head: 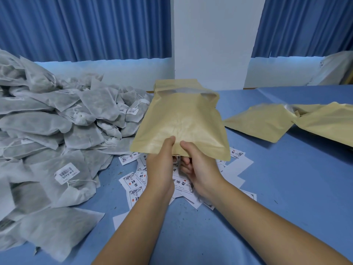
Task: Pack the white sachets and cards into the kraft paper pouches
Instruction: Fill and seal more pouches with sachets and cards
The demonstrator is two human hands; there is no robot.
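Pouch [179, 119] edge held by left hand [160, 165] and right hand [201, 169].

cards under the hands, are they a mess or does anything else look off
Yes: the cards lie scattered and overlapping at all angles on the blue table cover, some blank side up, below the kraft pouch held by the left hand and right hand. Small dark specks dot the cover near them. Nothing looks torn.

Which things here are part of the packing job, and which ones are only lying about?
For the job:
held pouch
sachets, heaped on the left
cards, scattered on the table
spare pouches, on the right

Just there:
curtains
pillar
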